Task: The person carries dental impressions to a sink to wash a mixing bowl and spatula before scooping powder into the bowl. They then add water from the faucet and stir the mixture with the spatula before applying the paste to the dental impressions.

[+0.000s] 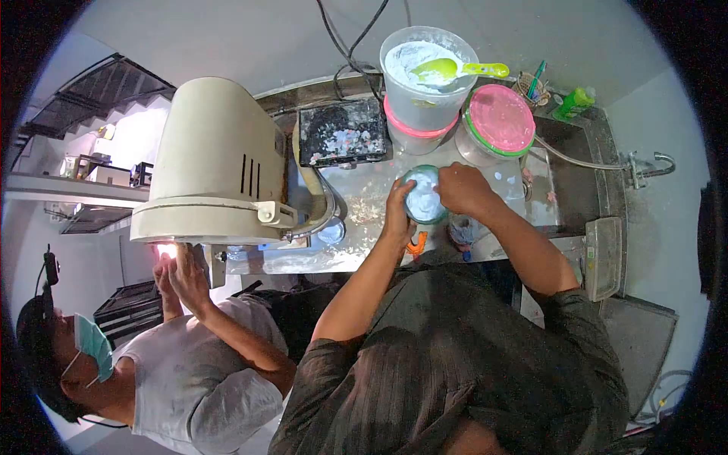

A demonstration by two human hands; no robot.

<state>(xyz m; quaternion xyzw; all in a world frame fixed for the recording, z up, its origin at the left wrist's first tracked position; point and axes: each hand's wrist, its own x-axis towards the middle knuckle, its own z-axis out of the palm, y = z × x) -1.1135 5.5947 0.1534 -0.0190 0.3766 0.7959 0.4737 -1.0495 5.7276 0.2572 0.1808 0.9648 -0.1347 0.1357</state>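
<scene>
A green mixing bowl [432, 217] with a whitish, smooth mix [423, 199] inside is held above the metal counter. My left hand [397, 206] wraps round its left side, thumb near the rim. At the bowl's right rim is my right hand [463, 188], its fingers closed; whatever they grip is hidden behind them. Just below the bowl, an orange object [416, 244] lies on the counter. To its right, partly under my right forearm, rests a clear container or bag [465, 230] that I cannot make out well.
Behind the bowl stand a tub of white powder [409, 54] with a lime-green scoop [485, 70] and a pink-lidded container [501, 119]. A black tray [342, 133] holds crumbs. Left, a co-worker [205, 364] works under a beige machine [212, 152]. A sink [565, 174] lies right.
</scene>
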